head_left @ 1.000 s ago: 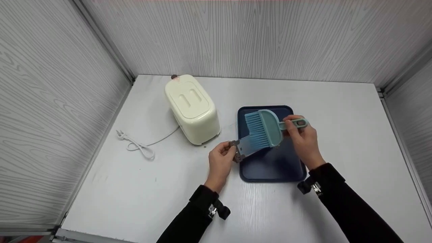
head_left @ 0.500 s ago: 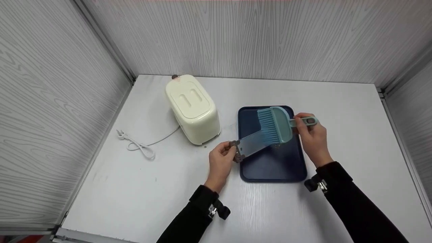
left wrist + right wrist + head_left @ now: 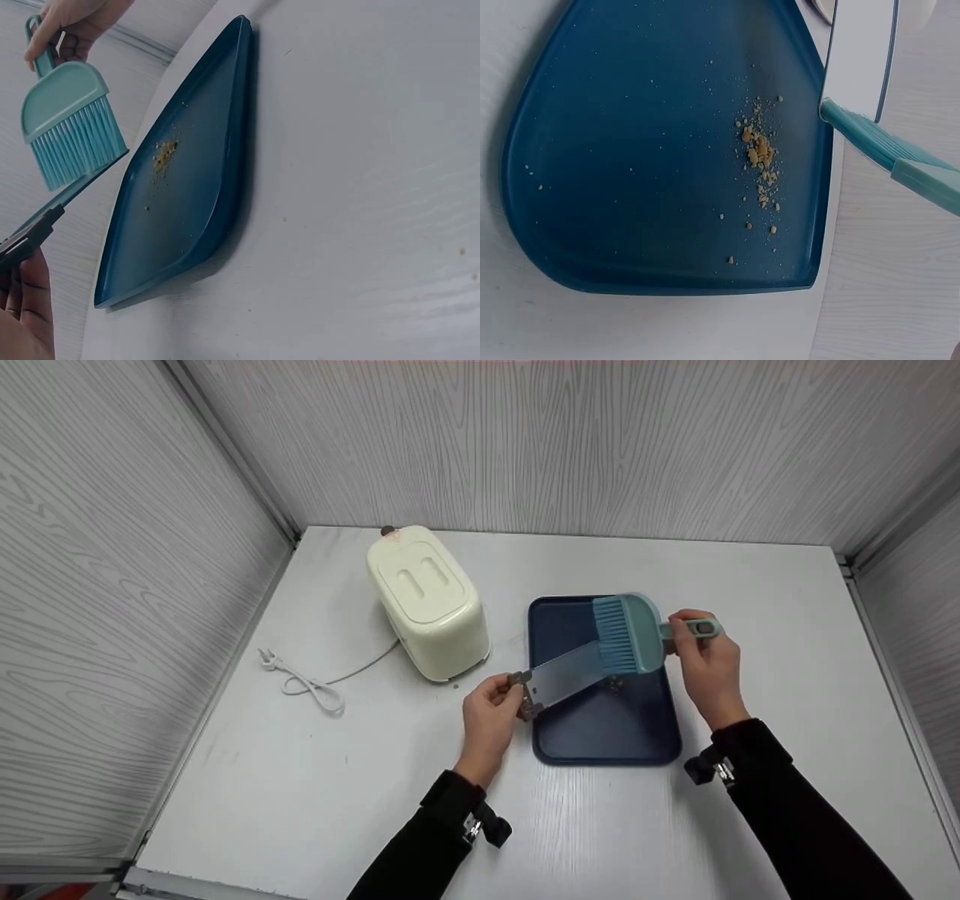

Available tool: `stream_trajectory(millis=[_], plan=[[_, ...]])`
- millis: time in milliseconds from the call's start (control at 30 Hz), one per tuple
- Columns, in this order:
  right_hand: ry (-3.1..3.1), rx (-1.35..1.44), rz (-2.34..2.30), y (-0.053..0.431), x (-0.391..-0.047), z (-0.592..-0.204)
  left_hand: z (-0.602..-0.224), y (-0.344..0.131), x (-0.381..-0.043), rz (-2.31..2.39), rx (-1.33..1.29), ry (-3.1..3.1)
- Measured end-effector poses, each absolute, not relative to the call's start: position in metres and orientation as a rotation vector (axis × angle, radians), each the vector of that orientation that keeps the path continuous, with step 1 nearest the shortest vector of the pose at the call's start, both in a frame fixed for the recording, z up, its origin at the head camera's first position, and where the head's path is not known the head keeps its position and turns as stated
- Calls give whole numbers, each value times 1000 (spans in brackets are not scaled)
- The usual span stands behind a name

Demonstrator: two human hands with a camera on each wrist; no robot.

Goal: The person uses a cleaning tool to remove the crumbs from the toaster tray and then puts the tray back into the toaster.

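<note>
In the head view my left hand (image 3: 487, 721) pinches the brown end of a flat metal crumb tray (image 3: 564, 676), tilted over a dark blue tray (image 3: 604, 736). My right hand (image 3: 705, 669) grips the handle of a teal brush (image 3: 643, 634). The brush's bristles (image 3: 79, 146) touch the crumb tray's far end in the left wrist view. Brown crumbs (image 3: 759, 154) lie in a small heap on the blue tray in the right wrist view, with finer bits scattered around. The underside of the crumb tray is hidden in the head view.
A cream toaster (image 3: 426, 592) with a lid on top stands left of the blue tray. Its white cord (image 3: 319, 690) and plug lie farther left. A few specks (image 3: 462, 252) dot the white table. Panelled walls (image 3: 525, 450) enclose the back and sides.
The brush has slid right along the crumb tray to its far end, uncovering more of the metal. More crumbs show on the blue tray beneath. My left hand stays almost still.
</note>
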State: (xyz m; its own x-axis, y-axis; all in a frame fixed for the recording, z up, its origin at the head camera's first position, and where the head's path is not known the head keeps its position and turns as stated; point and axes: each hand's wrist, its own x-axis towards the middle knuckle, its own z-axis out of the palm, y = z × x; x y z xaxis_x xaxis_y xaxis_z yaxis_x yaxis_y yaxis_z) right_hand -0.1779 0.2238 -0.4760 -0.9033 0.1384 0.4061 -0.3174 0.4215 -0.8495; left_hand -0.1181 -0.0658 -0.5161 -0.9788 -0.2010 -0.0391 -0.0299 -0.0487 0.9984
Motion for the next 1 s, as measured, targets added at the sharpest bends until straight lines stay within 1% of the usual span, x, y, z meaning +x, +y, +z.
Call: stream_trajectory(millis=[367, 767, 1000], plan=[[-2211, 148, 1529, 221, -172, -468, -514, -65, -120, -2175, 320, -2061], [-2095, 387, 1747, 194, -156, -452, -513, -65, -120, -2171, 313, -2080], [-2102, 470, 1905, 180, -147, -451, -512, -63, -120, -2177, 344, -2084]])
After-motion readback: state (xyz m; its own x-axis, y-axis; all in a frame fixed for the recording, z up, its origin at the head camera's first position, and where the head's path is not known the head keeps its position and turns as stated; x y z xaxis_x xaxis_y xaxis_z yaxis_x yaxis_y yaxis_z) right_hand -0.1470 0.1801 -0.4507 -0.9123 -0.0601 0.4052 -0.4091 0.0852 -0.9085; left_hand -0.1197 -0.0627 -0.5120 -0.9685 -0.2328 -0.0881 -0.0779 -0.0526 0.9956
